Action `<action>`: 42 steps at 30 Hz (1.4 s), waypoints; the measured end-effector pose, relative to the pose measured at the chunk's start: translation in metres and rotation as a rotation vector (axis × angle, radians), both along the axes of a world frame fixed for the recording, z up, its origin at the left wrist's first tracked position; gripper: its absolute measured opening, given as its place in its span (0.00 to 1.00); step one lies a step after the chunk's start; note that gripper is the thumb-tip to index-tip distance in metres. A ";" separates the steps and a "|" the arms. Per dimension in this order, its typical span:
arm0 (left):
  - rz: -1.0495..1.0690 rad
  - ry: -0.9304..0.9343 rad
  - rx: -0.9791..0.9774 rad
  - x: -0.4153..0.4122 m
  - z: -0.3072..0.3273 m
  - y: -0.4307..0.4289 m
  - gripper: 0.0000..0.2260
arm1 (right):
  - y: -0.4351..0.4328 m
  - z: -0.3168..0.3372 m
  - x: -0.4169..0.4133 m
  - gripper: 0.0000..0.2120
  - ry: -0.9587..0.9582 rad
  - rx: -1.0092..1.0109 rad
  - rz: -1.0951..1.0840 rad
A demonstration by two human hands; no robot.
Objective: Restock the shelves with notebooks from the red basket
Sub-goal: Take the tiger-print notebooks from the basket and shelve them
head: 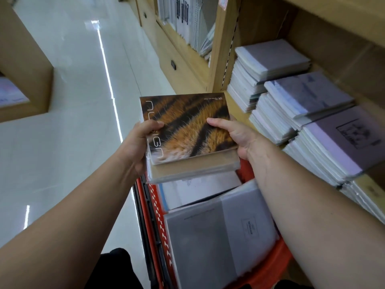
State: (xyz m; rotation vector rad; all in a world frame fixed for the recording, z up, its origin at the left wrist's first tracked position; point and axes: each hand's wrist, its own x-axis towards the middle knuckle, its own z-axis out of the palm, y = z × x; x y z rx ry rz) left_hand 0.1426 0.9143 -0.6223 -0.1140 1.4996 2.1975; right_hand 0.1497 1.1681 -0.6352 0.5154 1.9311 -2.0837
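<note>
Gripping notebook pack (187, 130), spine leftward, both hands

Setting: retail stationery shop, aisle between display units. Evidence: light wood shelving (223, 49) with slotted metal uprights for adjustable boards; shelf at right stocked with several leaning stacks of identical plastic-wrapped notebooks (295, 97) in grey and lilac covers; further bay behind, filled with upright spiral-bound pads (187, 24); drawer fronts with small dark handles beneath that bay; glossy pale tiled floor (83, 101) reflecting strip lighting; second wooden display unit (25, 65) across the aisle; red plastic shopping basket (154, 215) holding more wrapped notebooks below the shelf
</note>
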 end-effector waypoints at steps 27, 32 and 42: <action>-0.595 -0.237 0.195 0.222 0.032 0.164 0.13 | 0.095 0.069 0.370 0.16 -0.154 0.037 -0.661; -0.542 -0.206 0.201 0.277 0.021 0.169 0.11 | 0.117 0.060 0.413 0.25 -0.141 0.089 -0.581; -0.496 -0.313 0.190 0.343 0.003 0.169 0.11 | 0.132 0.059 0.470 0.28 -0.210 0.076 -0.510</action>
